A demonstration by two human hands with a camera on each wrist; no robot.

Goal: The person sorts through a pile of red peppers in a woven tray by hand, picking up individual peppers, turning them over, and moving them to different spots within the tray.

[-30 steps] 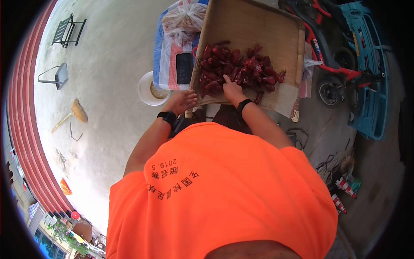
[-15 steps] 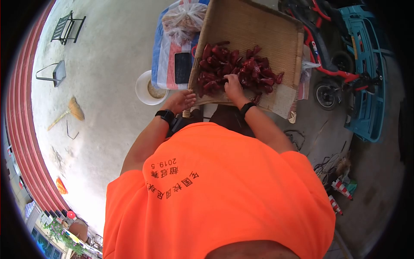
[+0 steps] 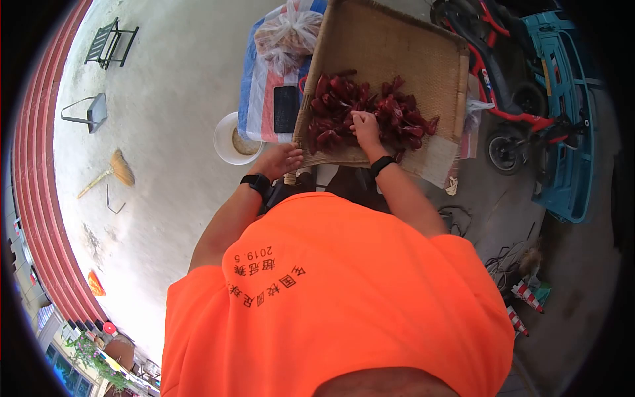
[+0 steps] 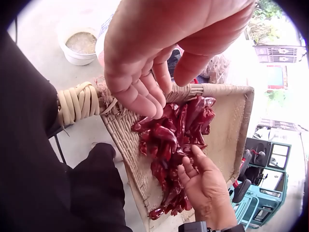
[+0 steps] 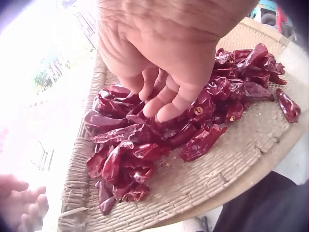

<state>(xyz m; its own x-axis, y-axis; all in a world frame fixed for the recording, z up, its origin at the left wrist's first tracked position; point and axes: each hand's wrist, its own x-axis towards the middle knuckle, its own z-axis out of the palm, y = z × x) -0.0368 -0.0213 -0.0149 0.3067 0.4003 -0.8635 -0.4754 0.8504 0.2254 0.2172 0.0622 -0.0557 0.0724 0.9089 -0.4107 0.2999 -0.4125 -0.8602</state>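
Observation:
Dried dark-red chili peppers (image 3: 403,119) lie heaped at the near end of a woven tray (image 3: 397,40). Over the middle of the heap is my right hand (image 3: 366,130). Its fingers bend loosely, and the left wrist view shows its palm (image 4: 207,188) partly turned up with no pepper in it. The right wrist view has its fingertips (image 5: 166,112) right above the peppers, overlapping them. My left hand (image 3: 281,159) is at the tray's near left corner, fingers relaxed and holding nothing. Its fingertips (image 4: 157,108) overlap the woven rim in the left wrist view.
Left of the tray, a black phone (image 3: 286,109) and a plastic bag (image 3: 288,36) lie on a striped cloth (image 3: 254,109). A white bucket (image 3: 228,155) stands on the floor beside it. A red-and-black scooter (image 3: 503,99) is on the right; a broom (image 3: 119,169) lies far left.
My right hand has shifted slightly right over the heap, its fingers drawn in more than a second ago. The left hand stays by the tray corner. The head view has shifted a little.

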